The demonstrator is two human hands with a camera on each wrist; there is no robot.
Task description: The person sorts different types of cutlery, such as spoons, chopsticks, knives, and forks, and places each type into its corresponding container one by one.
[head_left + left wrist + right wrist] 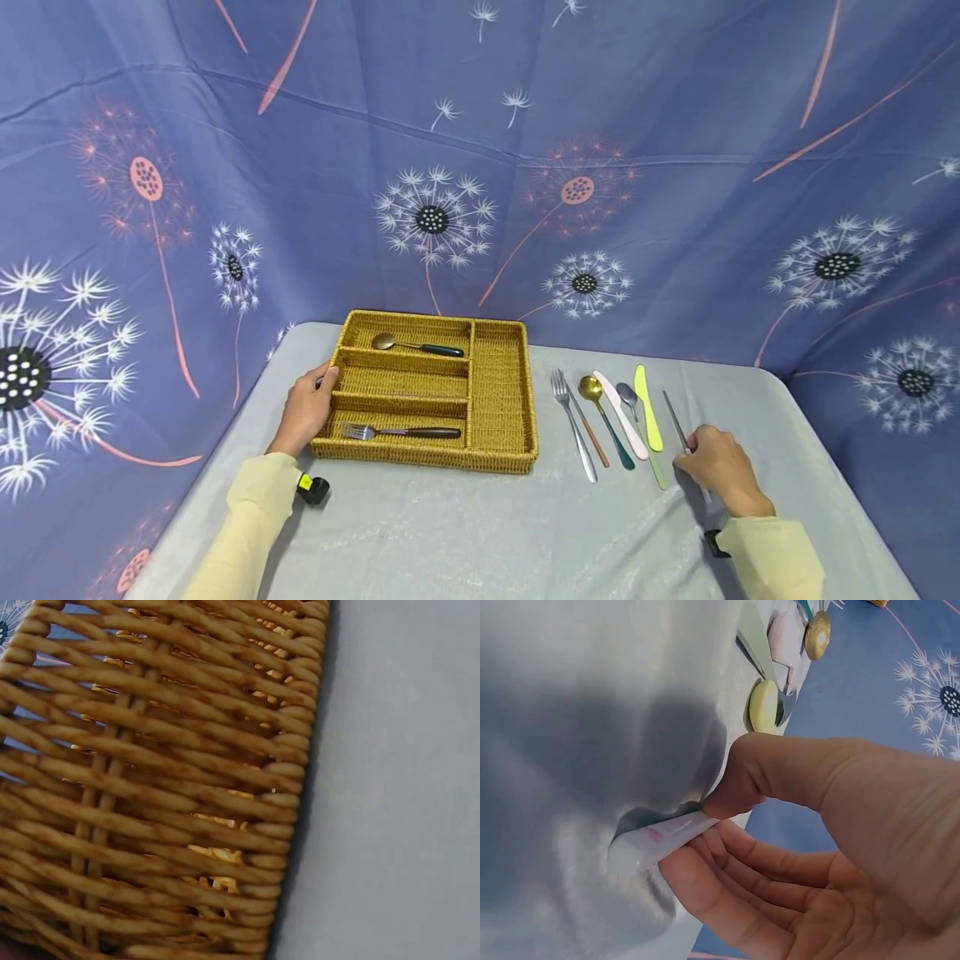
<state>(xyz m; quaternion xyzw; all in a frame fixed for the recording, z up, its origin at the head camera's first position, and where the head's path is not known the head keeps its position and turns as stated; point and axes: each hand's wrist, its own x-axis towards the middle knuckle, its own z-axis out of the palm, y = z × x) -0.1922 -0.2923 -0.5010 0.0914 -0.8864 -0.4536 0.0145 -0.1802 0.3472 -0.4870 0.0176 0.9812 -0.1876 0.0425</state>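
table edge (pixel 828 467) well apart from probable knife (pixel 674 416)

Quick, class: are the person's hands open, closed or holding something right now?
Left hand: closed, gripping the woven tray at its left side.
Right hand: closed, pinching a pale-handled utensil between thumb and fingers.

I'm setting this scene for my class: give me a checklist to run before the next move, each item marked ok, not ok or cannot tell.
1. Left hand touching the tray at its left side: ok.
2. Right hand pinching the pale-handled utensil: ok.
3. That utensil clear of the tablecloth: cannot tell.
4. Tray's right-hand compartment free of cutlery: ok.
5. All cutlery inside the tray: not ok; the gold spoon and yellow knife, among others, lie outside.
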